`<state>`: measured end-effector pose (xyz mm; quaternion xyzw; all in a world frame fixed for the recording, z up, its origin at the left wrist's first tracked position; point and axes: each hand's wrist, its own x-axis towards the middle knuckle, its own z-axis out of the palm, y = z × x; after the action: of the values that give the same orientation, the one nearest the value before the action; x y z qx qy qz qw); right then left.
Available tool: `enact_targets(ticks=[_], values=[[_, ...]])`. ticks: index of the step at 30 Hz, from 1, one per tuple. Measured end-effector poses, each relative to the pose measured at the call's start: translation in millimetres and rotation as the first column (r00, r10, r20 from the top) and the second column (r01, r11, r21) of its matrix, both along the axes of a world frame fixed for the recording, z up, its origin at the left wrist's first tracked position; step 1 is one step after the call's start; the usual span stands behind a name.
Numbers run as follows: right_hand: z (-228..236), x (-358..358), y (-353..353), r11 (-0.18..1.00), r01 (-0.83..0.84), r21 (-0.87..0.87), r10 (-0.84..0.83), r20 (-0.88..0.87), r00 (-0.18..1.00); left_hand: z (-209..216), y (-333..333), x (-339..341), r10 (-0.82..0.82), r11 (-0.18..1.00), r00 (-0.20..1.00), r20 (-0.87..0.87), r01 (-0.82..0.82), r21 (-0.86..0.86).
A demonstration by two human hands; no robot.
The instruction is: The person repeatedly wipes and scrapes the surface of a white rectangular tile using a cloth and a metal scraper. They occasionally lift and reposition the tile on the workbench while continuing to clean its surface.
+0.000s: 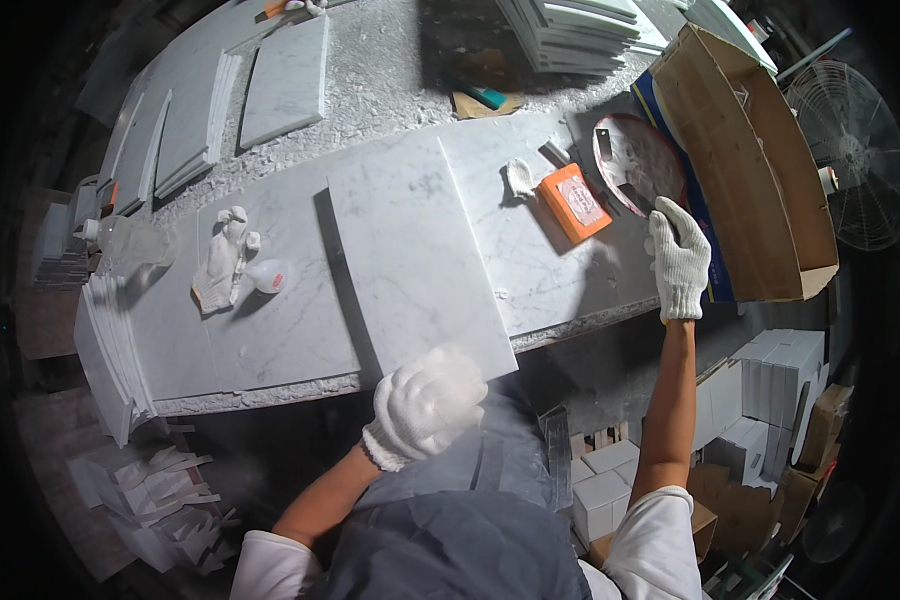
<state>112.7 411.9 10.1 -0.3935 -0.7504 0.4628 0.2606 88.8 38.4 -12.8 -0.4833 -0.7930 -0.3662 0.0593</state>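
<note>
My left hand [425,408], in a white knit glove, is at the near edge of a white, grey-veined marble slab [410,235]. Motion smears its fingers, so I cannot make out whether it holds anything. Farther right, my gloved right hand [681,262] reaches over the bench with fingers extended and somewhat apart. Its fingertips are by the rim of a round, red-edged dish [653,150] with white residue and dark flat pieces in it. Left of that hand lies an orange block-shaped pack [574,203] with a pale label. A crumpled white piece [519,178] sits beside the pack.
An open cardboard box [735,170] stands at right, before a fan [850,150]. Leftward lie a used glove [222,262], a small white bottle [266,275] and a clear bottle [140,240]. Stone slabs [580,35] are stacked at the back. White cartons [610,490] stand below.
</note>
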Motion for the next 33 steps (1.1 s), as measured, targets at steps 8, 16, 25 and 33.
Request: enact_targets(ticks=[8, 16, 25, 33], values=[[-8, -10, 2, 0.999, -0.001, -0.033, 0.002, 0.014, 1.000, 0, 2, -3, -0.040, 0.999, 0.999, -0.002, 0.040, -0.018], [-18, -12, 4, 0.987, 0.026, -0.158, -0.034, -0.048, 0.998, -5, -1, 0, -0.026, 0.999, 0.998, -0.052, 0.024, -0.042], [-23, -8, 3, 0.978, 0.045, -0.205, -0.075, -0.140, 0.987, 1, 3, -2, -0.002, 1.000, 0.998, -0.070, 0.003, 0.013], [-5, 20, -57, 0.870, -0.180, -0.458, 0.080, -0.229, 0.970, 3, 8, -8, -0.080, 0.992, 0.995, 0.059, 0.074, 0.098]])
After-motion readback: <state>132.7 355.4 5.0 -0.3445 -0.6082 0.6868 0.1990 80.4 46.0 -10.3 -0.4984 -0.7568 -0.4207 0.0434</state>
